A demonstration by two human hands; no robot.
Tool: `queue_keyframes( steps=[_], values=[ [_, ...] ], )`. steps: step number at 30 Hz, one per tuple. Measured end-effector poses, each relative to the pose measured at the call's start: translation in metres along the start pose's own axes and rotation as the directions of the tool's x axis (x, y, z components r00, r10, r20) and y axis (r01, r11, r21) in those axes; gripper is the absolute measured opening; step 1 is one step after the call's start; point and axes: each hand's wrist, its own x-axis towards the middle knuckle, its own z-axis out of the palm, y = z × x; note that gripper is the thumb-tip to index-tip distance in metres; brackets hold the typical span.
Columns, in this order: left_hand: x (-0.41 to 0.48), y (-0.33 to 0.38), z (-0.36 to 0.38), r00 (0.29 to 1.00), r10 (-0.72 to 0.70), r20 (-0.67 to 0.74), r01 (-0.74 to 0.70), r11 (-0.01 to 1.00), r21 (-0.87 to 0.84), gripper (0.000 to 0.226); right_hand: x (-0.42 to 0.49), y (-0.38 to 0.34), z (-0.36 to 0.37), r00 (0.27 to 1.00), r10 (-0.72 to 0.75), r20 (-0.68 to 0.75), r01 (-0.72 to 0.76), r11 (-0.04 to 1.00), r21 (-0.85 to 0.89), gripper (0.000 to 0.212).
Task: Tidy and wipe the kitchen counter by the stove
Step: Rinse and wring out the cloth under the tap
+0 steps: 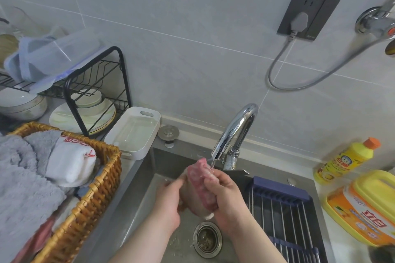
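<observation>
A pink cloth point(199, 179) is bunched up between both my hands over the steel sink point(147, 179). My left hand point(168, 200) grips its left side and my right hand point(224, 194) grips its right side, fingers curled round it. Water runs from the chrome tap point(235, 132) onto the top of the cloth. The drain strainer point(207, 239) lies directly below my hands.
A wicker basket point(102, 185) with grey and white towels stands at the left. Behind it are a white tray point(134, 132) and a black dish rack point(96, 91) with plates. A blue wire rack point(284, 209) spans the sink's right side. Yellow detergent bottles point(346, 160) stand at the right.
</observation>
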Motion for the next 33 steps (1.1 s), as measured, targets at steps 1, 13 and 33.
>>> queue_keyframes(
  steps=[1, 13, 33],
  values=[
    [-0.005, -0.001, 0.004, 0.996, -0.066, 0.061, 0.066, 0.998, -0.008, 0.034, -0.003, 0.0, 0.002, 0.999, -0.051, 0.016, 0.052, 0.992, -0.115, 0.022],
    [-0.006, 0.006, 0.003, 0.94, -0.161, 0.301, 0.234, 0.946, -0.223, 0.037, -0.004, 0.004, -0.043, 0.942, -0.196, -0.273, 0.062, 0.9, -0.432, 0.018],
    [0.006, 0.005, 0.014, 0.954, -0.216, 0.209, 0.213, 0.976, 0.039, 0.061, 0.008, -0.003, -0.017, 0.98, 0.116, -0.164, -0.055, 0.94, 0.337, 0.022]
  ],
)
